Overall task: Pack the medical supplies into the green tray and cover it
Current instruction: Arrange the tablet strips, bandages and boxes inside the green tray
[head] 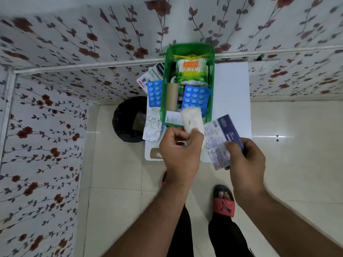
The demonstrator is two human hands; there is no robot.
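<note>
The green tray [212,75] stands on a small white table [232,101]. Inside it lie a cotton bud pack [192,70], a tan bandage roll [171,97], a blue pill strip [195,99] and a small white box [173,118]. My left hand [181,153] grips a white gauze roll [192,119] just over the tray's near edge. My right hand [245,156] holds a blue and white medicine box [221,138] to the right of the tray's near corner. Left of the tray on the table lie another blue pill strip [154,93], a silver strip [153,127] and white packets [152,74].
A cardboard tube [155,152] lies at the table's near left corner. A bin lined with a black bag [128,119] stands on the floor left of the table. Flowered walls close in behind and on the left. My feet in red sandals [223,203] stand on pale tiles.
</note>
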